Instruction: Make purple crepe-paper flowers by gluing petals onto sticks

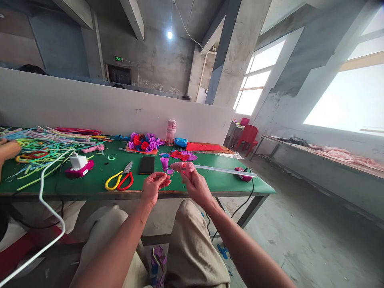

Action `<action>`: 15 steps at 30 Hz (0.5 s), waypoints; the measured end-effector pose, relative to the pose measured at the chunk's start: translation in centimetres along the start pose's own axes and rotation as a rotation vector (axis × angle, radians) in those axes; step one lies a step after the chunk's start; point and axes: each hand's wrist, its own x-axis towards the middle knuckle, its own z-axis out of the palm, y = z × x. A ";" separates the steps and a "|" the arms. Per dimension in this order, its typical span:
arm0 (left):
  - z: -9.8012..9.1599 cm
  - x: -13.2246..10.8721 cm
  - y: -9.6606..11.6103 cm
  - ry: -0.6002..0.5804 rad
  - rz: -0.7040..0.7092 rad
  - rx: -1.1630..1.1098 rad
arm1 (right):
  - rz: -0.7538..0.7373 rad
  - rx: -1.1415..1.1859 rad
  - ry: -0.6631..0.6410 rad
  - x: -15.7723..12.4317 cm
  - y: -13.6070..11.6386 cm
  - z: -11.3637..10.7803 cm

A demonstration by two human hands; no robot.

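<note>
A pink glue gun [183,167] is held to the right of the black phone [147,165], its nozzle near a purple petal piece [164,163]. The right hand [195,183] is wrapped firmly around its handle; a long translucent glue stick [223,169] extends from its back, away from the phone. The left hand [155,185], just nearer than the phone, has thumb and fingers pinched together; whether anything is between them I cannot tell.

All this is over a green tabletop [222,182]. Left of the phone lie scissors [122,173] with yellow and red handles, and farther left a tangle of coloured strips [57,140], a co-worker's hand [9,149] at its edge. Behind the phone are a flower pile [144,143] and a white partition [114,102].

Beyond the phone, high up, a lit bulb [170,35] hangs before grey concrete walls. Far to its right are a red chair [249,136], bright windows [345,98] and pink cloth [345,157] on a side table [279,143].
</note>
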 end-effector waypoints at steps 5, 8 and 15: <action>0.0 0.0 0.0 0.001 -0.002 0.001 | -0.005 0.011 -0.020 -0.1 -0.2 -0.1; 0.1 -0.1 0.1 -0.002 0.000 0.007 | 0.001 0.024 -0.015 -0.2 -0.4 -0.2; 0.0 -0.2 0.1 0.002 -0.014 -0.009 | 0.139 0.294 -0.014 0.2 0.3 -0.8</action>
